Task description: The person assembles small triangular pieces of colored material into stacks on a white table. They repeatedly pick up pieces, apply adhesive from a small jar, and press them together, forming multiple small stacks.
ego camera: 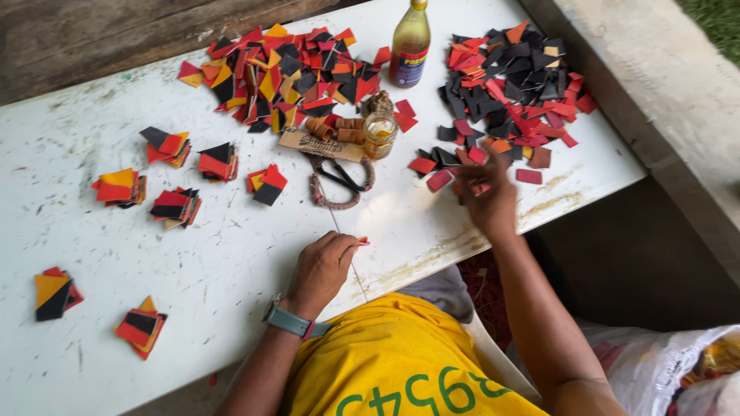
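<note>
Scuffed white table: two loose heaps of red, black, yellow leather pieces, small sorted stacks, amber glass bottle, scissors.

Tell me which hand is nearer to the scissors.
Left. The left hand rests on the table just below the scissors; the right hand reaches among the pieces farther to their right.

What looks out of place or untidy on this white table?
Nothing is spilled. The white table is scratched and stained near its front edge. The scissors lie among the pieces, and the right hand reaches into a loose heap, unlike the neat small stacks.
</note>
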